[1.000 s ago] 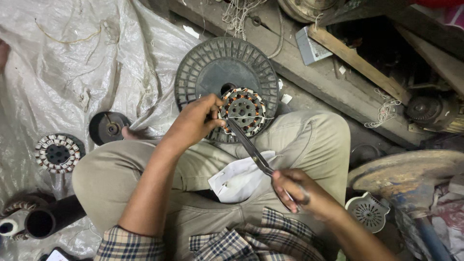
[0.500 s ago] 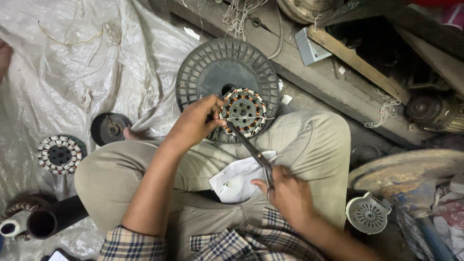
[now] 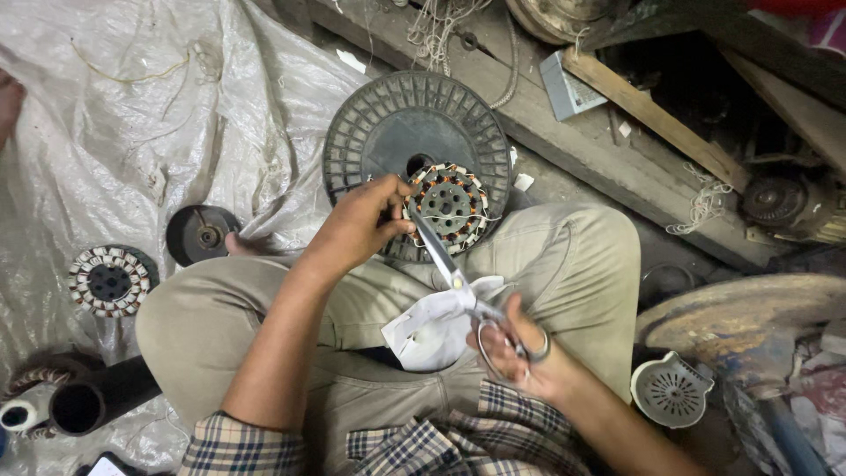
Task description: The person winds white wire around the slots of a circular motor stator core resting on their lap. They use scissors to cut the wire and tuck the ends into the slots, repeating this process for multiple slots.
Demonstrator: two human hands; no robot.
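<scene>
I sit cross-legged on the floor. My left hand [image 3: 363, 225] grips the left rim of a round motor stator [image 3: 451, 204] with copper windings, held above my knees. My right hand [image 3: 520, 353] has its fingers through the handles of metal scissors [image 3: 449, 269]. The blades reach up and left to the stator's edge, right beside my left fingers. A crumpled white paper piece [image 3: 432, 328] lies on my lap under the scissors. A large dark ribbed plastic disc [image 3: 392, 123] stands on the ground behind the stator.
A second wound stator [image 3: 109, 280] and a dark round cap [image 3: 201, 234] lie on a grey plastic sheet [image 3: 132, 106] at left. A black pipe [image 3: 88, 401] sits bottom left. A wooden beam [image 3: 652, 115], a rusty disc [image 3: 740, 322] and a white vented cover [image 3: 671, 390] crowd the right.
My right hand has shifted on the scissors handles, and the blades now sit closer against the stator's edge. My left hand keeps its hold on the stator.
</scene>
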